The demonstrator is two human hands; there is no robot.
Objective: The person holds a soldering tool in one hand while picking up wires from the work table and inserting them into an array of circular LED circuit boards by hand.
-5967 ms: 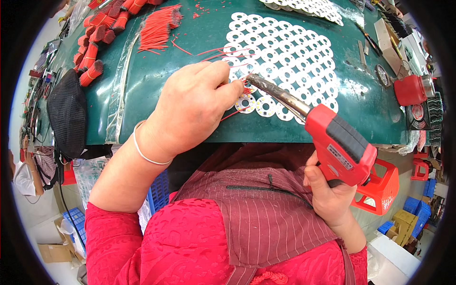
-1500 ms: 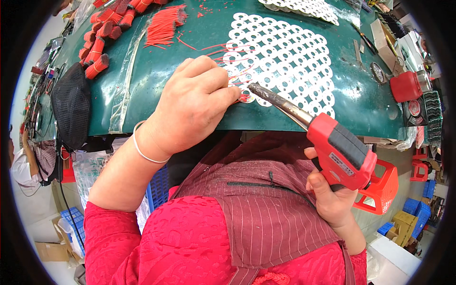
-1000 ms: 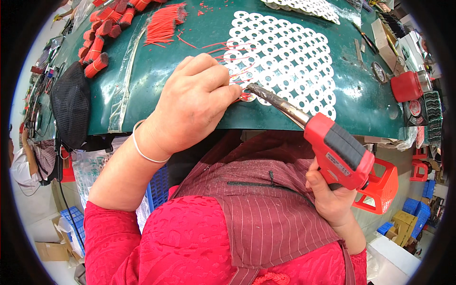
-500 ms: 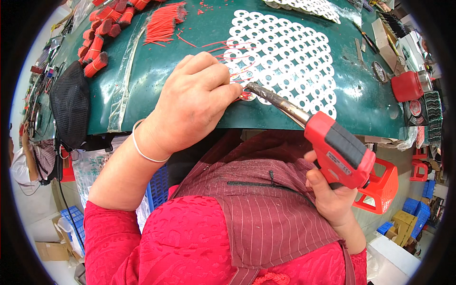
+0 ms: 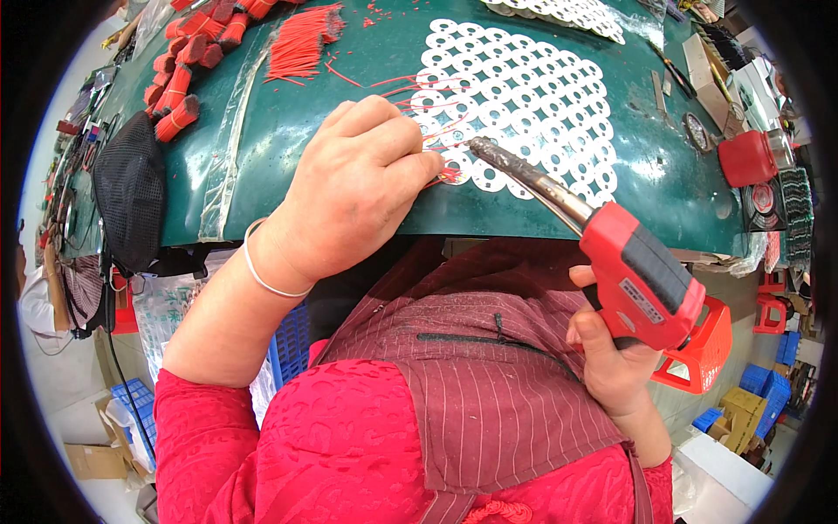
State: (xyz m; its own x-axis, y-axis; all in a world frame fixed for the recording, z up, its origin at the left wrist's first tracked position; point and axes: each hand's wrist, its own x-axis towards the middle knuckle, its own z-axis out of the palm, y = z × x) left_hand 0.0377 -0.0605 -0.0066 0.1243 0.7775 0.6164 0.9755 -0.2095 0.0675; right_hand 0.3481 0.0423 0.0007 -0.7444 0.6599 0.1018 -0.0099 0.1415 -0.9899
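A sheet of white round circuit boards (image 5: 525, 103), joined in rows, lies on the green table mat. My right hand (image 5: 615, 362) is wrapped round the grip of a red and black soldering gun (image 5: 642, 275). Its dark tip (image 5: 489, 150) hovers over the boards along the sheet's near left side. At that side my left hand (image 5: 367, 170) is closed, thumb and finger pinching thin red wires (image 5: 447, 175), whose ends show past the fingertips. More red wires (image 5: 436, 80) run from several left-hand boards out over the mat. The inside of my left grip is hidden.
A loose pile of cut red wires (image 5: 301, 42) lies beyond my left hand, with tied red wire bundles (image 5: 177, 92) farther left. A black mesh cap (image 5: 131, 188) sits at the table's left edge. Far right are a red container (image 5: 747, 160) and a black-handled tool (image 5: 679, 77).
The soldering gun has shifted a little right, its tip drawing away from my left fingertips. My left hand stays almost in place.
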